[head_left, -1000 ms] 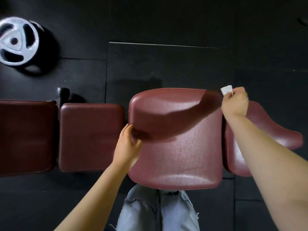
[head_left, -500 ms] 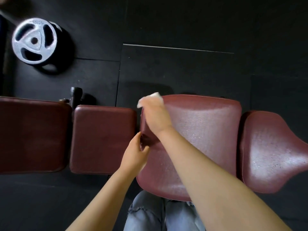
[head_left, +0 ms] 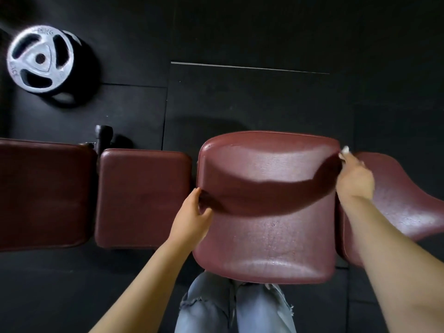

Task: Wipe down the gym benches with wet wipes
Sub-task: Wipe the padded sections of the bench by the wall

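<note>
Since half a second ago, the right hand (head_left: 355, 180) is swinging the wet wipe (head_left: 345, 150) from the pad's (head_left: 266, 236) left edge to its far right corner, grip clenched on it. Left hand (head_left: 192, 218) is bracing the left edge, fingers loosely curled. Overlapping strokes toward the near edge would probably cover it best.

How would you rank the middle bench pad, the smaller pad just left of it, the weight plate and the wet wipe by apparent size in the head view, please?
1. Middle bench pad, though it sits nearest the camera.
2. Smaller pad.
3. Weight plate, lying farther off on the floor.
4. Wet wipe, mostly hidden in the right hand.
</note>
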`<state>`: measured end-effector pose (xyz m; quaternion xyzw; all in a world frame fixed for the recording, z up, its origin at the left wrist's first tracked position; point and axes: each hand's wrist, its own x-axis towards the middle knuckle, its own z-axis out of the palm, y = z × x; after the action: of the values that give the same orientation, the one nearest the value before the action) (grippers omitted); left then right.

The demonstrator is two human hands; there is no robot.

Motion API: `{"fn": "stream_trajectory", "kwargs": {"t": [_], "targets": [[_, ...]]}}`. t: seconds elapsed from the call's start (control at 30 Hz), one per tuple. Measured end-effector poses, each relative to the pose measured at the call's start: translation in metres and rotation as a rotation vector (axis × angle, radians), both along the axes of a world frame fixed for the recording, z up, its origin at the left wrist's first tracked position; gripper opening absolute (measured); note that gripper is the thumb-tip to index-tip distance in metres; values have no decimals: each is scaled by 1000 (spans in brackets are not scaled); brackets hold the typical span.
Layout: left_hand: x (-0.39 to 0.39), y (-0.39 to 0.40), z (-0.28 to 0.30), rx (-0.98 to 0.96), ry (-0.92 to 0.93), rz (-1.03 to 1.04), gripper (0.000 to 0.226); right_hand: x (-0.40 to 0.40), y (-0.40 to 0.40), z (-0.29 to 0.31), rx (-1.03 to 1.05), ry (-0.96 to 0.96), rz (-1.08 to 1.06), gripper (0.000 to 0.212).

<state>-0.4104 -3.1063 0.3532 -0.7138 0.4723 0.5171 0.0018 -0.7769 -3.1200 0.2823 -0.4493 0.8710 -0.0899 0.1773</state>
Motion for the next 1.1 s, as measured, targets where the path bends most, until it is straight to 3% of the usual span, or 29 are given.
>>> {"fn": "stream_trajectory", "kwargs": {"t": [0.07,0.13,0.23,0.3,0.4,0.53,0.63,0.7,0.83,1.0,1.1], "targets": [[2,1,-2,0,-15,-18,63,19,7,-4,10,-7,-228,38],[3,2,-4,16,-17,-17,65,53,-2,-8,-147,-82,-415,41],[4,6,-8,20,-10,9,66,114,-25,-8,-355,-196,-525,41],[6,8,-10,27,-16,41,65,158,-38,-2,-405,-252,-343,35],[5,11,-7,6,-25,53,64,220,-50,14,-443,-381,250,23],[-1,14,-5,-18,-25,65,58,225,-43,-7,-192,-502,931,29],[-1,16,-4,-29,-27,58,56,171,-48,-15,-188,-493,1032,38],[0,20,-4,-27,-19,74,56,127,-39,-5,-223,-381,861,34],[1,27,-6,-17,-29,76,62,41,18,-11,-198,-117,221,39],[1,38,-14,-35,-67,12,66,52,51,-15,-204,-190,-388,37],[0,49,-12,-30,-68,37,65,96,23,-5,-338,-219,-430,38]]}}
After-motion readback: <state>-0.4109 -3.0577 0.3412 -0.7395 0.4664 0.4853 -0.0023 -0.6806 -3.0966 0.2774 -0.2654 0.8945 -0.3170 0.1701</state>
